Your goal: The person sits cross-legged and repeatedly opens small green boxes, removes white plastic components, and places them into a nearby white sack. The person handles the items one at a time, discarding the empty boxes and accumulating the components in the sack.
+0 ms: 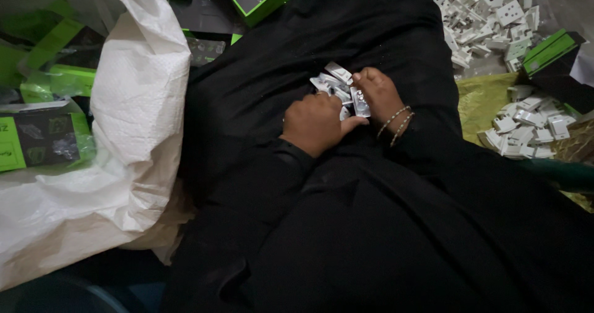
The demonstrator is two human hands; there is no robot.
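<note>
Left of the black cloth [346, 226]: green and black boxes [37, 133], then a white woven sack [133, 115]. On the black cloth, centre: left hand [317, 124], fingers curled down, its thumb against a small pile of white plastic parts [339, 87]; right hand [380, 96] with bangles, fingers closed on the same pile. Right of the black cloth: loose white plastic pieces [526, 127] on yellow fabric [486, 99]; above, a larger heap [489, 16]
</note>
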